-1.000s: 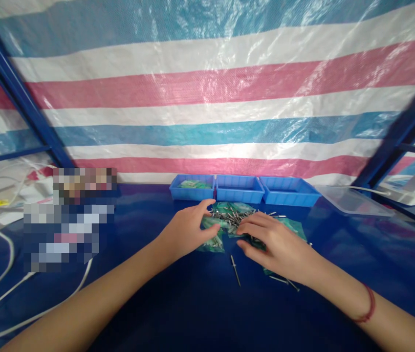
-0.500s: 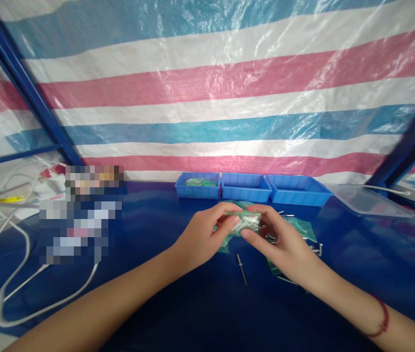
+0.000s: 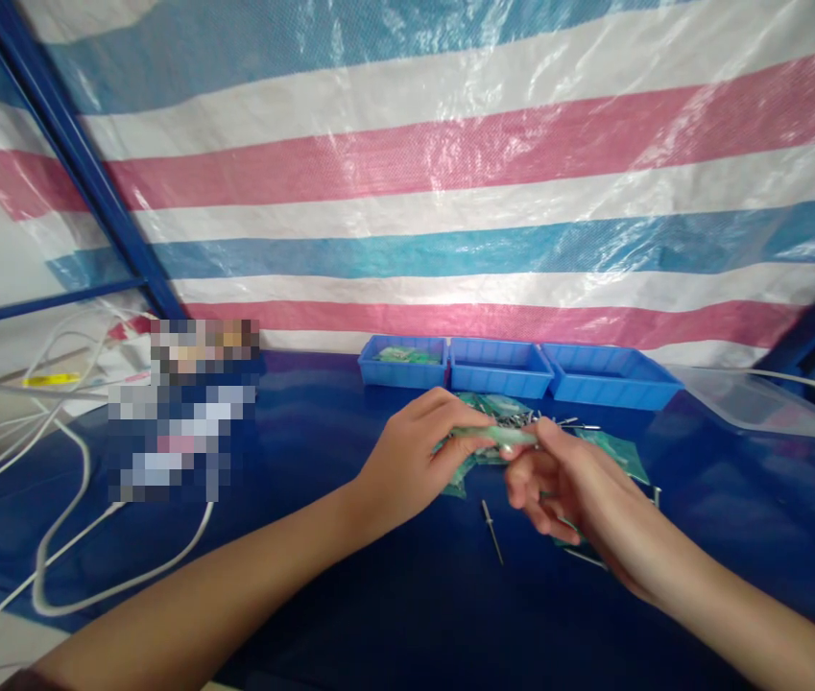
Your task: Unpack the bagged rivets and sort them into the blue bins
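At the far left, white cables (image 3: 54, 456) are looping across the blue table (image 3: 313, 403), with a yellow item (image 3: 51, 380) lying among them, and just past these a pixelated patch is hiding whatever is there. Further along, near the foot of the striped sheet (image 3: 407, 173), the left tray (image 3: 403, 373) is holding some green bags (image 3: 408, 355). In front of it the left hand (image 3: 421, 446) is pinching the left end of a pale green packet (image 3: 504, 435), fingers over the top and thumb underneath. The packet is being held nearly flat above the table, edge towards me, between the two hands, so I can't make out its contents. Below it, one loose metal pin (image 3: 491, 533) is lying alone on the tabletop. Behind the packet, another green bag (image 3: 490, 403) and a scatter of metal pieces (image 3: 518, 419) are lying in front of the middle tray (image 3: 500, 382). The right hand (image 3: 565, 475) is gripping the packet's right end between thumb and index finger, its other fingers curling loosely below. Beyond that hand, the right tray (image 3: 615, 389) is standing in line with the others, a further green bag (image 3: 619, 456) is lying nearer, and a clear plastic sheet (image 3: 753, 403) is resting farther right.
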`<state>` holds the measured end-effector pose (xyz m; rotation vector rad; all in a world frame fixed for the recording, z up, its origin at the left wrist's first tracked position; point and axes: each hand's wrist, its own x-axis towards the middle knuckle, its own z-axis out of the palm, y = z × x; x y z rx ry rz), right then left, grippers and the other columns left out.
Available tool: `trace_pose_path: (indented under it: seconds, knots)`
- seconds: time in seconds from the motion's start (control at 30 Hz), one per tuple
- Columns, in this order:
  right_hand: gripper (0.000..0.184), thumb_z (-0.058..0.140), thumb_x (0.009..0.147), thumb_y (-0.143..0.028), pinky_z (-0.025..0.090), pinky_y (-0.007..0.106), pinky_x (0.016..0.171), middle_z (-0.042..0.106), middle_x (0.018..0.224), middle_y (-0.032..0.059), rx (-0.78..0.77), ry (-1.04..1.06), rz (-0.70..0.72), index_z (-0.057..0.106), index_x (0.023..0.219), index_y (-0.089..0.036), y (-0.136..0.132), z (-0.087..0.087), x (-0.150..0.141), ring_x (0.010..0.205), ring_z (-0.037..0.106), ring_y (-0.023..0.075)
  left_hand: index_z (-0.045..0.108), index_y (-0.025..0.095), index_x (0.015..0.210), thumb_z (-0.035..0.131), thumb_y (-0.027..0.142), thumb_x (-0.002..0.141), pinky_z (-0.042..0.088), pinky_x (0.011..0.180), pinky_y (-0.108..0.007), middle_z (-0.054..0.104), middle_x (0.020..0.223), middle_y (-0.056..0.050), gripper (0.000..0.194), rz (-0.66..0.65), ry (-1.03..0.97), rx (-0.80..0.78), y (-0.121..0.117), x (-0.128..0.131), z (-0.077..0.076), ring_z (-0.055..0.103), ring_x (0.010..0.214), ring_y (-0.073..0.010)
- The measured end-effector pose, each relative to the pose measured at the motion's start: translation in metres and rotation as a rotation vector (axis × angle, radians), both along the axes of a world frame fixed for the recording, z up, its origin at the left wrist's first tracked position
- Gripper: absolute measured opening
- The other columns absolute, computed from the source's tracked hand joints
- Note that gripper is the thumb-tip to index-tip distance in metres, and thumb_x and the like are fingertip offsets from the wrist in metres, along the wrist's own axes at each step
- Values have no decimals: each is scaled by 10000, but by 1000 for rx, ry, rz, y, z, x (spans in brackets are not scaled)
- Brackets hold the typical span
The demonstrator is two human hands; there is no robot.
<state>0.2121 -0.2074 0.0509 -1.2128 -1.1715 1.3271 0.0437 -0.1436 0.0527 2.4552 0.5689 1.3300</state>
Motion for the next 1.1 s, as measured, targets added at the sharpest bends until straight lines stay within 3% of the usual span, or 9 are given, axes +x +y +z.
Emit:
trace_pose_path:
  seconds: [0.1, 0.23, 0.33, 0.43, 0.6, 0.73, 0.83, 0.93, 1.1]
  knots:
    - [448, 522, 783, -621, 274, 145, 340, 556, 537, -17, -92, 170, 29, 548, 813, -175, -2, 3, -1, 395, 467, 69, 660, 204, 939, 486, 207, 921, 445, 832, -289, 656, 954, -38, 174, -47, 62, 274, -3, -2, 0, 599, 920, -144]
    - [328, 717, 712, -438, 381, 151, 409, 550, 598, -38, -29, 196, 35, 578, 862, -182, 0, 5, 2, 458, 503, 57, 657, 216, 983, 505, 240, 900, 401, 946, -332, 596, 1131, -66, 174, -56, 133, 328, -5, -3, -1, 549, 1074, -180]
    - [311, 706, 727, -438, 384, 158, 424, 529, 579, -52, 127, 104, -22, 576, 867, -192, 5, 5, 6, 457, 476, 54, 579, 226, 1158, 572, 376, 829, 371, 988, -383, 535, 1247, -96, 362, -67, 131, 230, -6, -5, 0, 513, 1136, -232]
    - [268, 666, 766, -441, 347, 171, 402, 507, 523, -58, 337, -92, -65, 559, 816, -201, 7, 1, 10, 433, 435, 63, 479, 189, 1268, 586, 447, 807, 406, 921, -375, 608, 1136, -97, 539, -5, 81, 5, -8, -2, 0, 567, 1020, -229]
    - [130, 613, 829, -347, 447, 216, 501, 628, 705, 0, 633, -353, -152, 573, 852, -226, 4, -8, 14, 568, 565, 113, 655, 168, 880, 532, 359, 882, 442, 732, -267, 666, 798, -21, 226, -40, 112, -346, -14, 10, 0, 596, 747, -151]
    - [169, 562, 870, -318, 472, 218, 502, 607, 727, -9, 654, -400, -122, 534, 1024, -253, 5, -7, 15, 567, 588, 113, 644, 163, 916, 506, 316, 899, 445, 754, -253, 672, 858, -26, 206, -80, 79, -414, -10, 12, 2, 603, 807, -153]
    - [210, 493, 907, -336, 454, 216, 456, 582, 741, -14, 652, -305, -133, 444, 1098, -263, 8, -4, 14, 535, 572, 109, 621, 165, 898, 475, 332, 903, 444, 728, -245, 660, 831, -19, 221, 109, 15, -339, 11, 8, 10, 591, 777, -147]
    - [192, 479, 910, -348, 443, 220, 448, 578, 770, -9, 649, -258, -147, 426, 1072, -258, 10, -2, 15, 518, 558, 101, 584, 167, 935, 340, 320, 941, 441, 721, -248, 649, 854, -31, 288, 522, 37, -284, 54, 1, 23, 585, 793, -152]
    - [235, 517, 881, -348, 445, 222, 459, 567, 802, -9, 622, -277, -104, 417, 1073, -255, 9, -3, 17, 520, 563, 96, 520, 150, 1139, 410, 257, 886, 447, 763, -289, 659, 961, -76, 296, 676, 212, -365, 127, -3, 33, 607, 867, -196]
